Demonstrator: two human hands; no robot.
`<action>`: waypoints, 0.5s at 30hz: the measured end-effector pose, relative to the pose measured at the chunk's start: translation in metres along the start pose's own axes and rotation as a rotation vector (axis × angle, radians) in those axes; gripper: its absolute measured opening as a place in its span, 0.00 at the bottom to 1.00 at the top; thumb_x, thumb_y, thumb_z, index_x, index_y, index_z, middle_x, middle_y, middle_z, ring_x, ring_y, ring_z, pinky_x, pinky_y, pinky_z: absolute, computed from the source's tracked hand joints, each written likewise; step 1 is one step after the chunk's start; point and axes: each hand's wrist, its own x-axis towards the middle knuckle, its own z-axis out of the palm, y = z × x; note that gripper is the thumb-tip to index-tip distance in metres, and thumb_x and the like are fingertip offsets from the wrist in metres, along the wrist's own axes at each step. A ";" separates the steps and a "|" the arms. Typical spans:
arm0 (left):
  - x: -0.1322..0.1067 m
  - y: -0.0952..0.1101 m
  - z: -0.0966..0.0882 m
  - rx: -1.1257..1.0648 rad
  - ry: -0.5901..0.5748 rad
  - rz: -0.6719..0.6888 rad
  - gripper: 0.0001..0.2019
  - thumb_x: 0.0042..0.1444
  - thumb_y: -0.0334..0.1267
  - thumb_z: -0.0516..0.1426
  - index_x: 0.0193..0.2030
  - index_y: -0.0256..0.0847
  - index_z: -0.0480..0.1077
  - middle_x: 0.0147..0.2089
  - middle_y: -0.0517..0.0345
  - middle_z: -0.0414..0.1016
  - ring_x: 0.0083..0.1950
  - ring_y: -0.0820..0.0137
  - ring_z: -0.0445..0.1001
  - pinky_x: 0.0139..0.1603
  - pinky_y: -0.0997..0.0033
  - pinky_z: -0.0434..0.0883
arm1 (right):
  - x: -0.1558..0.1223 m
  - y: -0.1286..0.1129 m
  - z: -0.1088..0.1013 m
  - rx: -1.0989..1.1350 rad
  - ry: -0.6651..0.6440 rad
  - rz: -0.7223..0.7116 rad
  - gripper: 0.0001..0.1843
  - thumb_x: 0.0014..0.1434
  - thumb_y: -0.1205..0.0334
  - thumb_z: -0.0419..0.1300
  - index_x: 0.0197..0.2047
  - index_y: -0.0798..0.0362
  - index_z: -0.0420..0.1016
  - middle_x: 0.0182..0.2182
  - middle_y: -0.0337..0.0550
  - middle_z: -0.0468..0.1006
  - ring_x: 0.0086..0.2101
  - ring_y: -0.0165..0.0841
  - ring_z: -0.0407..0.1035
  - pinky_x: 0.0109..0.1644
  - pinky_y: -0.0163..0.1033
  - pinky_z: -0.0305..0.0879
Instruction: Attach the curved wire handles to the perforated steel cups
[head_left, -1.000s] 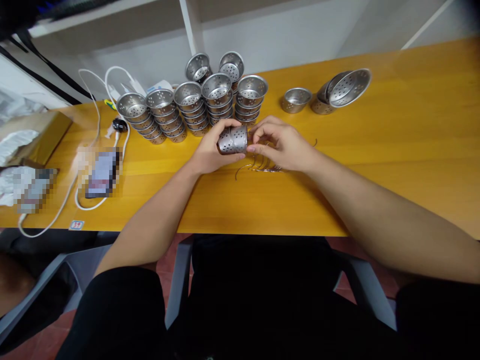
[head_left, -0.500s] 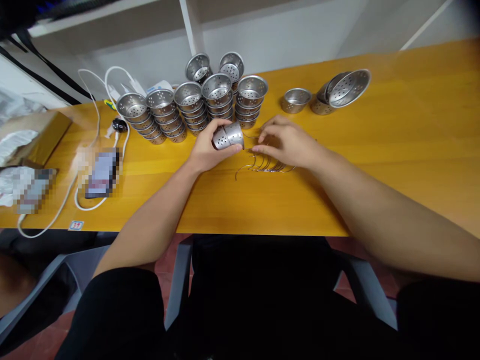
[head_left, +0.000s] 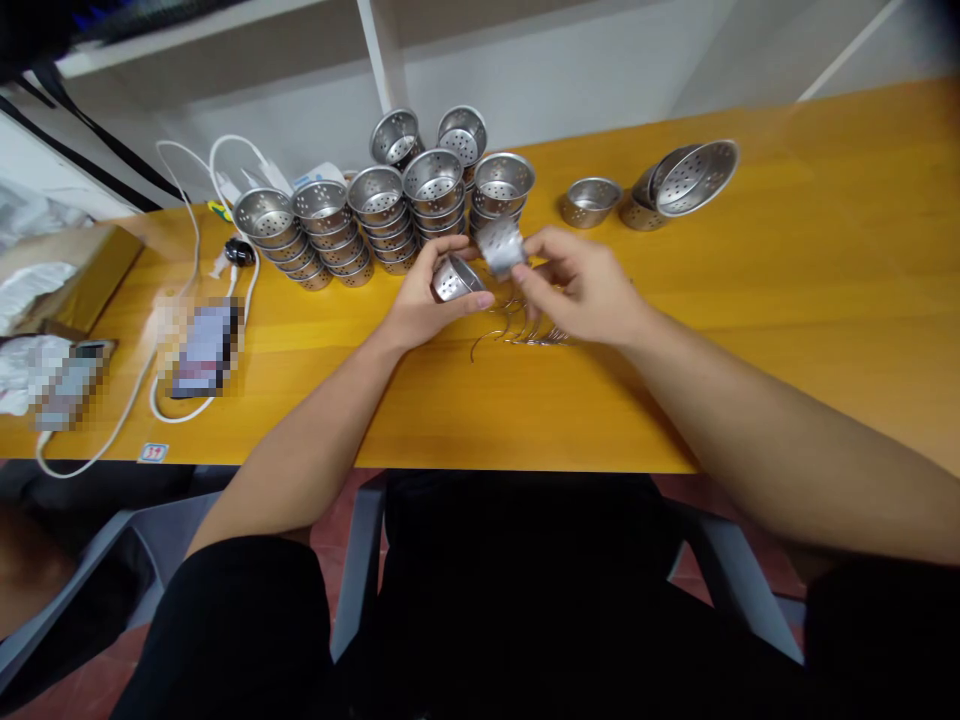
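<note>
Since half a second ago, one cup has come into the right hand (head_left: pixel 589 285), which was then standing apart from the metal piece in the left hand (head_left: pixel 416 300). Now the right grip is narrow: thumb and fingers pinch a small silver metal cup with punched holes (head_left: pixel 501 245), which is held in the air and blurred by motion. Left of it and a little lower, the left grip is curved around a second perforated cup of shiny steel (head_left: pixel 454 282), tilted, with the thumb along its lower side. Whether the two cups touch each other, I cannot tell.

Under the right hand, several thin curved metal wires (head_left: pixel 551 340) lie in a loose group on the yellow wooden bench (head_left: pixel 525 420). Just behind the hands stand upright stacks of silver perforated cups (head_left: pixel 377 190), five in the front row and two more behind them. To the right of these is one low round steel cup (head_left: pixel 592 203), and beside it a pair of nested steel cups (head_left: pixel 694 180), the upper one leaning to the right.

Farther to the left are a dark flat phone (head_left: pixel 201 350), partly pixelated, a thin white cable (head_left: pixel 180 418) and a brown cardboard box (head_left: pixel 90 290).
</note>
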 end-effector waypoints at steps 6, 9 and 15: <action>0.002 -0.005 0.001 -0.037 0.006 -0.017 0.63 0.48 0.85 0.83 0.79 0.48 0.72 0.76 0.39 0.84 0.70 0.45 0.91 0.74 0.42 0.90 | 0.034 -0.022 -0.050 -0.563 0.162 -0.002 0.19 0.83 0.34 0.64 0.57 0.39 0.79 0.48 0.53 0.88 0.48 0.57 0.84 0.65 0.68 0.78; 0.005 -0.003 0.001 -0.020 -0.010 -0.012 0.62 0.48 0.84 0.84 0.77 0.46 0.76 0.72 0.41 0.87 0.71 0.42 0.90 0.76 0.41 0.89 | 0.065 -0.024 -0.059 -0.720 0.033 -0.018 0.16 0.82 0.39 0.59 0.58 0.38 0.80 0.60 0.56 0.90 0.58 0.63 0.84 0.69 0.72 0.78; 0.007 -0.017 0.004 -0.049 0.007 0.090 0.60 0.55 0.83 0.81 0.82 0.50 0.71 0.77 0.40 0.83 0.77 0.42 0.87 0.79 0.38 0.87 | 0.115 0.001 -0.051 -0.659 -0.091 -0.012 0.21 0.73 0.24 0.70 0.46 0.30 0.84 0.50 0.45 0.91 0.57 0.64 0.83 0.69 0.78 0.79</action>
